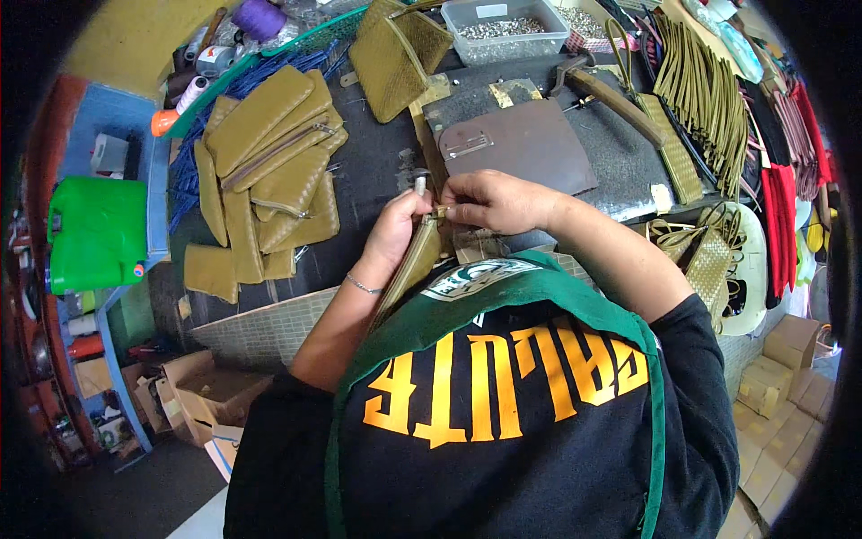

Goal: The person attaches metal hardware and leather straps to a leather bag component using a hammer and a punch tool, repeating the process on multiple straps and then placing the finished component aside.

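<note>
Head view: the olive pouch (417,260) seems zippered.

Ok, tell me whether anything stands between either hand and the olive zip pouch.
Nothing visible does. The left hand grips the olive zip pouch, and the right hand has its fingers at the pouch's far end. The brown sheet lies beyond the right hand, not between.

Leather-like olive piece (415,260) at dial centre; smooth green plastic container (99,238) at nine o'clock; wood-handled metal hammer (620,106) at two
</note>
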Available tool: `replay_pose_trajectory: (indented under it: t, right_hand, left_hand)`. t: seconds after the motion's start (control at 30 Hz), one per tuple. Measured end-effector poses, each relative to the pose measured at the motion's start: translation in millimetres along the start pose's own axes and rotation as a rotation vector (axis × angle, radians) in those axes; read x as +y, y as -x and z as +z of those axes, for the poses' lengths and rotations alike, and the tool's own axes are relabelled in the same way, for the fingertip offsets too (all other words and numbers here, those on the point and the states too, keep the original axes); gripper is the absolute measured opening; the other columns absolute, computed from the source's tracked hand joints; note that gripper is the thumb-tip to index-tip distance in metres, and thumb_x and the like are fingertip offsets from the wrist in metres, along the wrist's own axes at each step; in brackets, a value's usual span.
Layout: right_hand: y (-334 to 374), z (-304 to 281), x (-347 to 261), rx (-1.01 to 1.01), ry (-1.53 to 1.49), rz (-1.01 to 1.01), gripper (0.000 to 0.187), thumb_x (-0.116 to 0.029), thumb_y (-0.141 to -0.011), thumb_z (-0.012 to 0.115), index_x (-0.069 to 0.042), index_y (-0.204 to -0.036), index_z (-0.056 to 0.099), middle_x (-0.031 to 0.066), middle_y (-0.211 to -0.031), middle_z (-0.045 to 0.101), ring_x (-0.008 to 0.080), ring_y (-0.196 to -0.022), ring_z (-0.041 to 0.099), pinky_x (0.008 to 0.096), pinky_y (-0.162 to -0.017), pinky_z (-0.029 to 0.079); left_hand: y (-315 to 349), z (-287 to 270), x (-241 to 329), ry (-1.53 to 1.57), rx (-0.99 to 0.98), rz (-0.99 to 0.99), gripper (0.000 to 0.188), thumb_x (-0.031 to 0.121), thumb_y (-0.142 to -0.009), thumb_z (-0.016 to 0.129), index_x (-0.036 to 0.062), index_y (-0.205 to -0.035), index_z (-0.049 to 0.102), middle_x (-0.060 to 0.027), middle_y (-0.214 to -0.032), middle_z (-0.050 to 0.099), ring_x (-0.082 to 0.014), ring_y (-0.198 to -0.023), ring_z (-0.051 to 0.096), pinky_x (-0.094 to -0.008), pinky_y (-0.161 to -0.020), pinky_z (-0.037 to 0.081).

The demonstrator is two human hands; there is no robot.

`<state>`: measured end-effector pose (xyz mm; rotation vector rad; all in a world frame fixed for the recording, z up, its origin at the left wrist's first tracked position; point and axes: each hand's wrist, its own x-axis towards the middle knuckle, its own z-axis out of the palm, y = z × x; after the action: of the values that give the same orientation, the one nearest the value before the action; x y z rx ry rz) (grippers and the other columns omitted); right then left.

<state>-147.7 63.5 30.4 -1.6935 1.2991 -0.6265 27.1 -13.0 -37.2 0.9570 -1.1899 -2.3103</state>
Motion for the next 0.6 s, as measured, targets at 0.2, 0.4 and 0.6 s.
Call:
replay_pose_trajectory:
  t: [0.2,0.4,0.6]
  right_hand:
    - [8,-12,-8,-0.012,0.117,-0.012,0.016,-0.017,-0.079,0.056,-0.004,-0.088,0.053,0.0114,-0.077,0.056,0.0263,-0.074,0.054,0.0345,-0.07,0.042]
    - [20,-23,-19,0.337,0.596,-0.143,0.02,-0.018,-0.071,0.062,-0.01,-0.086,0.052,0.0036,-0.089,0.053,0.024,-0.097,0.044,0.0521,-0.092,0.023]
    - [65,0,-20,0.811,0.476,-0.32,0.027,-0.021,-0.064,0.069,-0.006,-0.078,0.052,0.007,-0.076,0.049,0.0271,-0.072,0.049,0.0385,-0.066,0.037]
  left_hand:
    - [24,24,25,-0.074,-0.101,0.102,0.011,0.006,-0.074,0.054,0.0064,-0.075,0.044,-0.0047,-0.073,0.051,-0.0141,-0.069,0.052,-0.0263,-0.064,0.043]
    - [28,35,49,-0.432,-0.078,0.39,0.024,-0.003,-0.072,0.057,0.0085,-0.07,0.037,-0.0075,-0.075,0.053,-0.0138,-0.071,0.054,-0.0263,-0.067,0.043]
    - [29,65,79,-0.366,-0.079,0.446,0.021,0.002,-0.073,0.055,0.009,-0.068,0.036,-0.0076,-0.07,0.052,-0.0145,-0.068,0.053,-0.0262,-0.065,0.042]
